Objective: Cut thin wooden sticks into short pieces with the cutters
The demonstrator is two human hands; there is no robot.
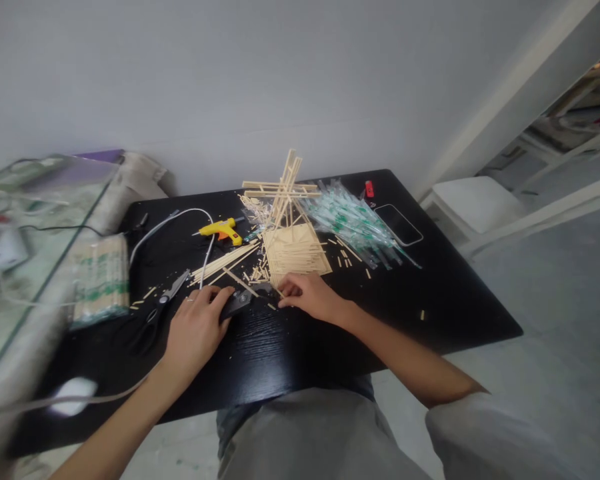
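Observation:
My left hand (199, 325) is wrapped around the handle of a dark metal cutter (237, 304), whose jaws point right, low over the black table. My right hand (310, 295) is pinched at the front corner of a flat base of pale wooden sticks (297, 250). Whatever lies between those fingertips is too small to make out. A windmill-like frame of crossed sticks (289, 183) rises at the back of the base. To the left, loose long sticks (225, 263) and short cut pieces (258, 268) lie near the cutter.
A yellow glue gun (222, 231) with a white cord and black-handled scissors (155, 313) lie left. Clear-and-green wrapped sticks (350, 220), a phone (399, 225) and a red object (369, 189) are right. A packed stick bundle (101, 277) sits beside a glass-topped surface (40, 233).

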